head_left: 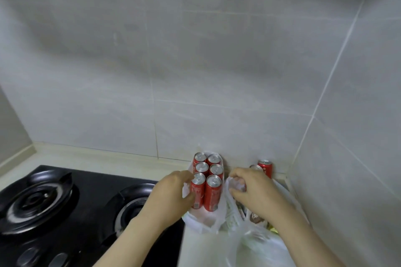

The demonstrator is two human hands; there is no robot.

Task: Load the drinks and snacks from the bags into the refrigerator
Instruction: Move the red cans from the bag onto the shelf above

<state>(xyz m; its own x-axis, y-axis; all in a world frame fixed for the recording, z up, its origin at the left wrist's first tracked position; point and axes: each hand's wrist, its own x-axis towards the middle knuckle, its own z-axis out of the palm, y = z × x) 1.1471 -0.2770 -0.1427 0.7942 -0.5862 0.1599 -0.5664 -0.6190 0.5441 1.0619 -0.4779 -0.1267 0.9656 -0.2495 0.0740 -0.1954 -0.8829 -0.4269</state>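
Six upright cans [213, 191] — left grip [171, 188] clutches can bag [201, 221], right grip [251, 191] pinches snack bag [260, 243].

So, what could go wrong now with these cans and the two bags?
1. The six cans stand upright, close together, in the can bag. The left hand pinches its thin plastic, so a pull may tip the front ones.
2. The stove is right beside that bag, so a fallen can could roll onto it.
3. The right hand grips the snack bag; a tug might knock the two cans behind it.
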